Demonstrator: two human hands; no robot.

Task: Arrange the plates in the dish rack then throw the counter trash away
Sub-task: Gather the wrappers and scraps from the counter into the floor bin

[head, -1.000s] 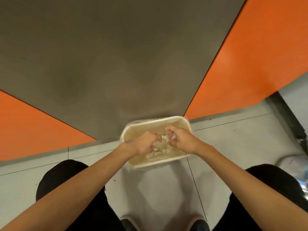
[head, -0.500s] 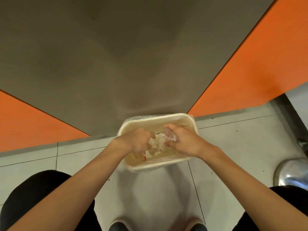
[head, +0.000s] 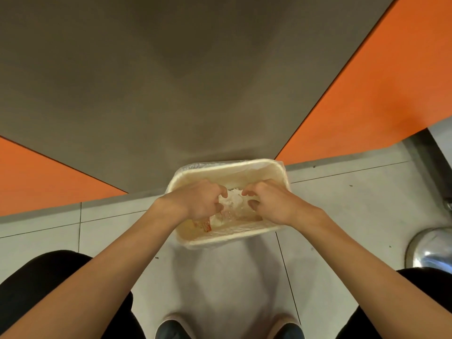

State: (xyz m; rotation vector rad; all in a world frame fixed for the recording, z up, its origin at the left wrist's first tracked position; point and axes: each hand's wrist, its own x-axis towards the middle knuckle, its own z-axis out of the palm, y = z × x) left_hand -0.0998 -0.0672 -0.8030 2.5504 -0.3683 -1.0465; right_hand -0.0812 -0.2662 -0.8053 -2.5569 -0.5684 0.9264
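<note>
The left hand (head: 198, 201) curled its fingers round a crumpled white trash wad (head: 233, 199) above the middle of the lined bin (head: 230, 238). The right hand (head: 271, 204) hung just beside it, fingers loosely bent, its grip unclear. An orange wrapper (head: 204, 223) lay by the bin's left wall, its print unreadable.

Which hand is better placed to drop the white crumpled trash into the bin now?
Left. The left hand grips the white crumpled trash right above the open bin, so it probably only needs to open its fingers. The right hand hovers beside it; whether it holds anything is unclear.
</note>
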